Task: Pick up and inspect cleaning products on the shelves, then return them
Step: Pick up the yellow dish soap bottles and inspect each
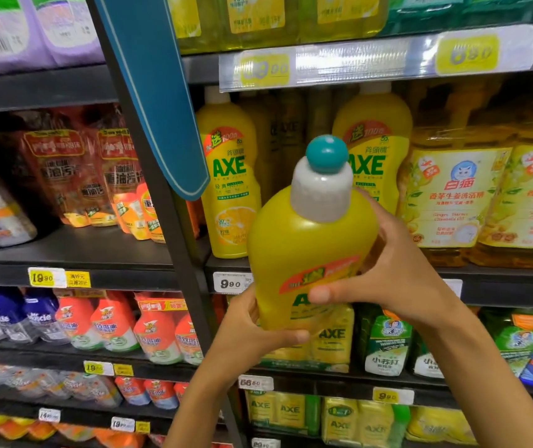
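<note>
Left grip (252, 331) and right grip (385, 273) both closed, raised.

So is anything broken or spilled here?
Nothing stands out. The yellow bottle sits tilted between the left hand and right hand, cap on, no drips. Shelf bottles stand upright.

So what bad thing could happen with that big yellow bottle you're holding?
The yellow plastic AXE bottle with the teal cap is tilted and held off the shelf by only the left hand and right hand, so it might slip and drop. Going back into the gap, it could bump the two standing yellow AXE bottles and topple them.
</note>
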